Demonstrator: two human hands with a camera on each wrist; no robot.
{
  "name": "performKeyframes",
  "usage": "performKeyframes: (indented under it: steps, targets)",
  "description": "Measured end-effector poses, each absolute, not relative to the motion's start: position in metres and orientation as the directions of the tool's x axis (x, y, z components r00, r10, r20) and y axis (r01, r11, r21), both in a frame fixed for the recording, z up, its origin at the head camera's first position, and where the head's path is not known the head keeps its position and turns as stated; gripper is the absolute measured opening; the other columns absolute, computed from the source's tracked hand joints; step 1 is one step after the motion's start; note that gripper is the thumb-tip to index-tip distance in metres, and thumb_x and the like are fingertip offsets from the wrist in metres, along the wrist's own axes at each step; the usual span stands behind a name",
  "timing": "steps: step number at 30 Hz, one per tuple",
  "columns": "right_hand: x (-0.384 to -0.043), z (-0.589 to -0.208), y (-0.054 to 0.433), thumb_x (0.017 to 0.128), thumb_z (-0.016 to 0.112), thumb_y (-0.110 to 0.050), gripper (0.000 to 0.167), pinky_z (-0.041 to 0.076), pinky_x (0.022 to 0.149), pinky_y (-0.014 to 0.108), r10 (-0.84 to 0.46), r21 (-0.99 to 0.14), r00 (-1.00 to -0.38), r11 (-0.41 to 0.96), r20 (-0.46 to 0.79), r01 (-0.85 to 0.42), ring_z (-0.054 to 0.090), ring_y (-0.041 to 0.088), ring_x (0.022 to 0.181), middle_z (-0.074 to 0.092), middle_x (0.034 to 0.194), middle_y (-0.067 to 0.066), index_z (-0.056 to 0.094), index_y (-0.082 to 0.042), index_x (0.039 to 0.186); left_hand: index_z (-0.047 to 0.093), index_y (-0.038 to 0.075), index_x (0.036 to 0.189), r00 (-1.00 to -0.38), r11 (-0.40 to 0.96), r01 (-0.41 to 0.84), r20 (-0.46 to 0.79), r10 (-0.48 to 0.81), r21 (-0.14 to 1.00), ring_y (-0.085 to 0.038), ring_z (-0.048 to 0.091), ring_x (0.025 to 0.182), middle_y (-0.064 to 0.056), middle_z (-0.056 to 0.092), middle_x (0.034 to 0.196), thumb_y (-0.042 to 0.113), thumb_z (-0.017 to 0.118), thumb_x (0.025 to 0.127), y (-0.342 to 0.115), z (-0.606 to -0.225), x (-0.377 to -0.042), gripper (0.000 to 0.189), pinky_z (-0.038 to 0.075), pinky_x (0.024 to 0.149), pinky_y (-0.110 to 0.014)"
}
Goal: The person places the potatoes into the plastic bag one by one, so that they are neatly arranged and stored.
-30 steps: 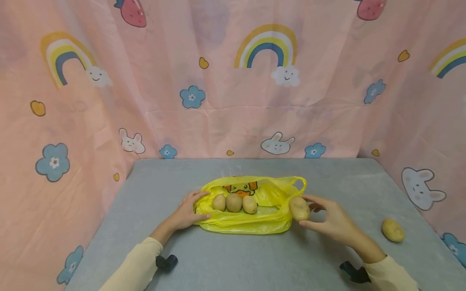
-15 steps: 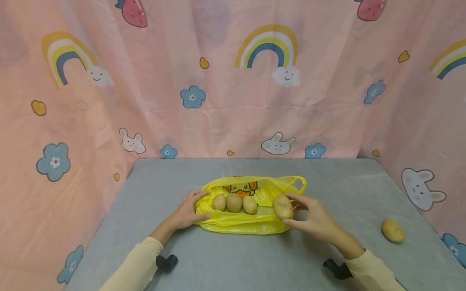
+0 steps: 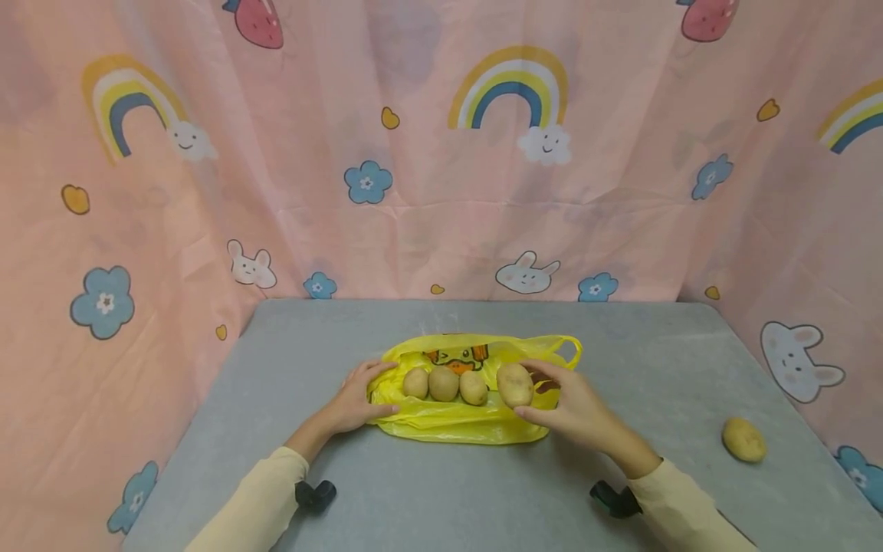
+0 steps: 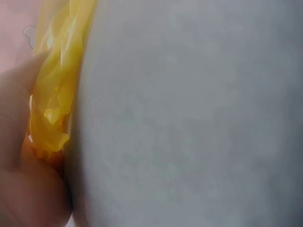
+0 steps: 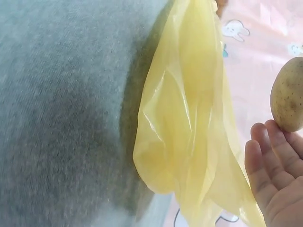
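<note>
A yellow plastic bag [image 3: 462, 431] with a duck face printed on it lies on its side, its mouth spread wide. Three smaller potatoes [image 3: 444, 385] sit in a row inside, the middle one browner. At the bag's left end, my left hand [image 3: 353, 400] holds the plastic between thumb and fingers; the left wrist view shows the crumpled yellow film [image 4: 59, 94] in its grip. My right hand [image 3: 582, 410] pinches a larger potato [image 3: 514, 385] by thumb and fingertips over the bag's opening, just right of the row. That potato [image 5: 289, 94] is partly cut off in the right wrist view.
Another potato [image 3: 744, 439] lies on the grey table [image 3: 455, 498] at the right. A looped handle [image 3: 571, 351] of the bag sticks out at its back right corner. Pink printed cloth [image 3: 428, 245] hangs behind and at both sides of the table.
My right hand has carried the potato leftward, from beside the bag's right end to over its opening. The left hand and the three potatoes inside have stayed put.
</note>
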State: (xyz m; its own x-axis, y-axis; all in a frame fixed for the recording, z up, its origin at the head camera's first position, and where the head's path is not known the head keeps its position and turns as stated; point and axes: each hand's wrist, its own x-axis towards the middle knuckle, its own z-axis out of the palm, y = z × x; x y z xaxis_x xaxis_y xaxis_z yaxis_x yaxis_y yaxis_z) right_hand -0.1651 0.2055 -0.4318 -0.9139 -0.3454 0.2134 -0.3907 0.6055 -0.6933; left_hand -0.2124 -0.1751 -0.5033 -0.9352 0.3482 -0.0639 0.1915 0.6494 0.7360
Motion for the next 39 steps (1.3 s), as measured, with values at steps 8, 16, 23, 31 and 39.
performKeyframes:
  steps: [8,16,23,31,39]
  targets:
    - [-0.173,-0.436,0.198,0.081,0.085,-0.028,0.066,0.056,0.088,0.044,-0.317,-0.697,-0.935,0.634,0.162,-0.335,0.065,0.020,0.100,0.067,0.130,0.015,0.059,0.000,0.136,0.045,0.024,0.153,-0.935,0.650,0.194,-0.063,0.350,0.735,-0.041,0.026,0.150,-0.014,0.034,0.160,0.038,0.078,0.087,-0.174,-0.503,-0.212,0.075,0.021,0.116,-0.070]
    - [-0.189,-0.446,0.197,0.083,0.084,-0.026,0.070,0.057,0.085,0.042,-0.301,-0.723,-0.951,0.641,0.073,-0.258,0.065,0.022,0.097,0.064,0.134,0.018,0.055,0.002,0.140,0.045,0.025,0.153,-0.936,0.660,0.185,-0.075,0.345,0.728,-0.041,0.024,0.150,-0.013,0.033,0.161,0.037,0.078,0.087,-0.175,-0.501,-0.211,0.075,0.020,0.116,-0.069]
    - [-0.199,-0.453,0.196,0.082,0.085,-0.025,0.071,0.055,0.076,0.028,-0.321,-0.728,-0.947,0.645,0.019,-0.233,0.064,0.021,0.094,0.064,0.132,0.017,0.054,0.000,0.141,0.045,0.025,0.153,-0.936,0.659,0.181,-0.078,0.343,0.730,-0.042,0.024,0.150,-0.014,0.032,0.161,0.038,0.077,0.087,-0.174,-0.501,-0.212,0.075,0.020,0.116,-0.071]
    - [-0.202,-0.456,0.195,0.080,0.087,-0.023,0.072,0.051,0.066,0.023,-0.327,-0.713,-0.945,0.663,0.001,-0.230,0.061,0.020,0.084,0.069,0.113,0.013,0.055,-0.001,0.142,0.046,0.027,0.153,-0.937,0.670,0.178,-0.083,0.338,0.721,-0.040,0.024,0.151,-0.012,0.033,0.161,0.039,0.077,0.087,-0.172,-0.502,-0.211,0.074,0.020,0.117,-0.069]
    - [-0.204,-0.461,0.191,0.081,0.086,-0.028,0.074,0.044,0.053,0.023,-0.286,-0.688,-0.958,0.702,-0.036,-0.184,0.052,0.012,0.064,0.066,0.088,0.007,0.055,-0.001,0.143,0.045,0.026,0.153,-0.938,0.670,0.176,-0.083,0.335,0.721,-0.041,0.025,0.150,-0.012,0.033,0.160,0.038,0.078,0.086,-0.173,-0.502,-0.211,0.075,0.021,0.116,-0.070]
